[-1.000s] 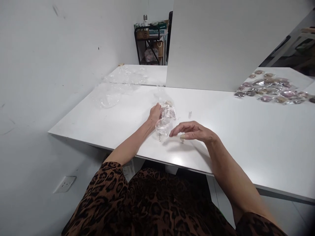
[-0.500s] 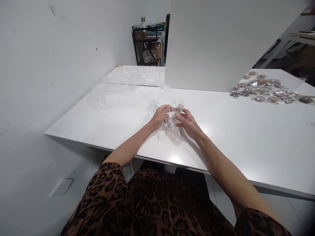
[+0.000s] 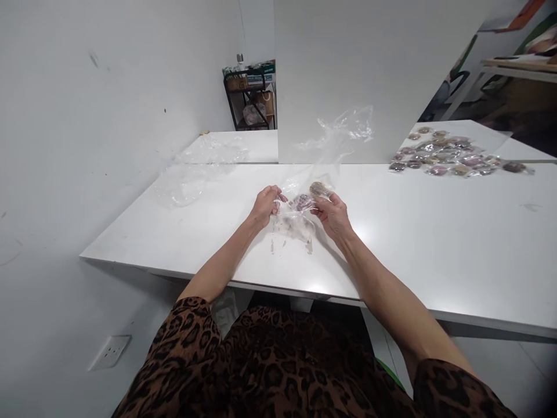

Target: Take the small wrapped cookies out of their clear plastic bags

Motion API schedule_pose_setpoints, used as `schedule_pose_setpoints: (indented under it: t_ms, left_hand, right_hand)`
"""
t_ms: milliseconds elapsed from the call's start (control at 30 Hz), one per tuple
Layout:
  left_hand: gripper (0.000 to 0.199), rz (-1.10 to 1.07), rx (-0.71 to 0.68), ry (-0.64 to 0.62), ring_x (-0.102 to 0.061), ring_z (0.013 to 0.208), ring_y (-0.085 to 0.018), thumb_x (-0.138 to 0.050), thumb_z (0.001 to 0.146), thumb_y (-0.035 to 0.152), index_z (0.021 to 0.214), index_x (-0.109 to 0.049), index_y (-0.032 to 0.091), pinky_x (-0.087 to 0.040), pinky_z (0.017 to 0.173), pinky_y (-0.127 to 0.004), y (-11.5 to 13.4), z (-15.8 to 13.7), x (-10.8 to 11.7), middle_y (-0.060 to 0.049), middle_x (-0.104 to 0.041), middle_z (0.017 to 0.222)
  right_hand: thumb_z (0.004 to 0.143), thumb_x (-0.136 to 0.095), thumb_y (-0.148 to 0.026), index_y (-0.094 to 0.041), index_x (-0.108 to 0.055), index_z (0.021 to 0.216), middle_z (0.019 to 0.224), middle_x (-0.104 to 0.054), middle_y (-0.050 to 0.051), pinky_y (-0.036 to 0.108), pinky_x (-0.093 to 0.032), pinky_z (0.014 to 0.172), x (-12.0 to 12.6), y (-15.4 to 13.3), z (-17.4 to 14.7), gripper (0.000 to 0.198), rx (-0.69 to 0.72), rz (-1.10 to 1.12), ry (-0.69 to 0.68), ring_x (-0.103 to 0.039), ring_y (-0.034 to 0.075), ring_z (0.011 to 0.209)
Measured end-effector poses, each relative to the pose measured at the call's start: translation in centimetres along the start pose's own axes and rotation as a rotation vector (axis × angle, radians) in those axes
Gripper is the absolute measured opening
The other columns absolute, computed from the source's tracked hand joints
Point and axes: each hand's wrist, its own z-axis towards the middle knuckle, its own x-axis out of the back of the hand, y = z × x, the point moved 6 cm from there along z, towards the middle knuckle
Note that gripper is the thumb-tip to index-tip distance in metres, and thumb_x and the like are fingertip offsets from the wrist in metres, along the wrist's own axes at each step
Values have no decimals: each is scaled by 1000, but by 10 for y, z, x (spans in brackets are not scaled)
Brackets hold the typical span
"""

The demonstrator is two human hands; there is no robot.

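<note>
A clear plastic bag [image 3: 324, 162] is stretched between my hands over the table, its loose top standing up toward the white panel. My left hand [image 3: 265, 206] pinches the bag's left side, fingers closed. My right hand [image 3: 334, 216] is closed on a small round brown item in clear wrap [image 3: 319, 188], at the bag's right side. Between the hands a purple wrapped item [image 3: 303, 202] shows through the plastic; whether it lies inside the bag I cannot tell. Crumpled clear film [image 3: 298, 226] hangs below the hands, close to the tabletop.
On the white table [image 3: 174, 232], a heap of small wrapped brown and purple items [image 3: 456, 157] lies at the far right. Crumpled clear plastic [image 3: 187, 180] lies at the left by the wall. A white panel [image 3: 348, 69] stands behind; a shelf cart [image 3: 248, 96] is beyond.
My hands have moved apart, the left one going left. The plastic between them is spread and its top has risen. The brown and purple items now show more plainly.
</note>
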Motion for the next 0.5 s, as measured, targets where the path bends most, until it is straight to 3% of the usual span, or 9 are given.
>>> schedule_pose_setpoints:
  t_ms: [133, 200, 267, 400, 500]
  left_hand:
    - [42, 308, -39, -67, -39, 52, -6, -79, 82, 55, 89, -61, 18, -26, 51, -21, 8, -3, -5, 3, -57, 69]
    - [43, 484, -68, -176, -46, 61, -8, -89, 70, 47, 86, -63, 18, -32, 58, -22, 11, -5, -11, 2, -58, 74]
    - [37, 596, -65, -265, -47, 66, -10, -88, 66, 38, 75, -59, 17, -33, 62, -24, 12, -6, -14, 3, -55, 72]
    - [26, 630, -16, -300, -44, 62, -10, -78, 66, 27, 68, -54, 18, -31, 63, -27, 20, -2, -10, 4, -51, 65]
    - [26, 518, 2, -294, -59, 80, -14, -77, 59, 17, 65, -51, 18, -40, 72, -26, 29, -2, -7, 0, -62, 75]
  right_hand:
    - [57, -89, -28, -25, -64, 102, 87, -74, -4, 25, -49, 60, 3, -12, 2, 52, 149, -45, 11, -64, 11, 64]
    - [58, -88, -30, -26, -62, 103, 83, -73, -5, 26, -48, 60, 2, -17, 2, 52, 203, -55, 11, -62, 11, 61]
    - [58, -88, -30, -27, -60, 104, 83, -73, -5, 26, -47, 60, 1, -20, 1, 53, 222, -45, 0, -61, 11, 60]
    - [60, -84, -23, -26, -60, 99, 84, -73, -5, 24, -45, 57, 0, -24, 2, 46, 192, 32, -17, -58, 9, 58]
    - [60, -76, -16, -24, -59, 93, 80, -70, -5, 22, -45, 53, 5, -29, 6, 37, 136, 133, -22, -54, 8, 57]
